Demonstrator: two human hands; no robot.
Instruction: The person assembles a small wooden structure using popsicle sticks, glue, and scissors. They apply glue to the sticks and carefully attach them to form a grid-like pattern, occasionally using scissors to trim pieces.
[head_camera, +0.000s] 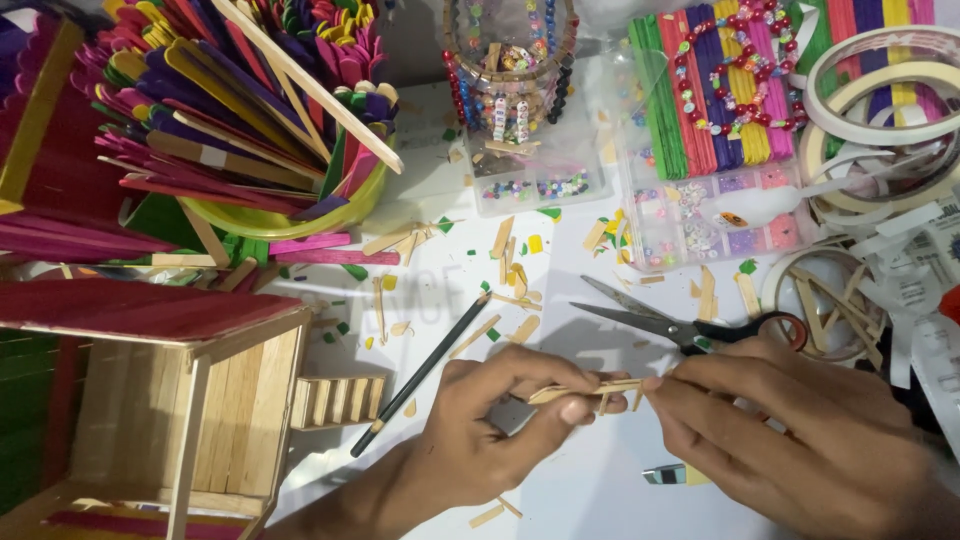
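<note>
Wooden stick piece (590, 391) pinched, apparently tight, by left hand (480, 430) and right hand (800, 440), below scissors (680, 325)

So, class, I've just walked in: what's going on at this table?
A person holds a small piece of glued wooden sticks between both hands: the left hand pinches one end and the right hand the other. Open scissors and a pencil lie just beyond the hands among wood scraps. A stick house with a red roof stands at the left, behind it a bowl of coloured sticks.
</note>
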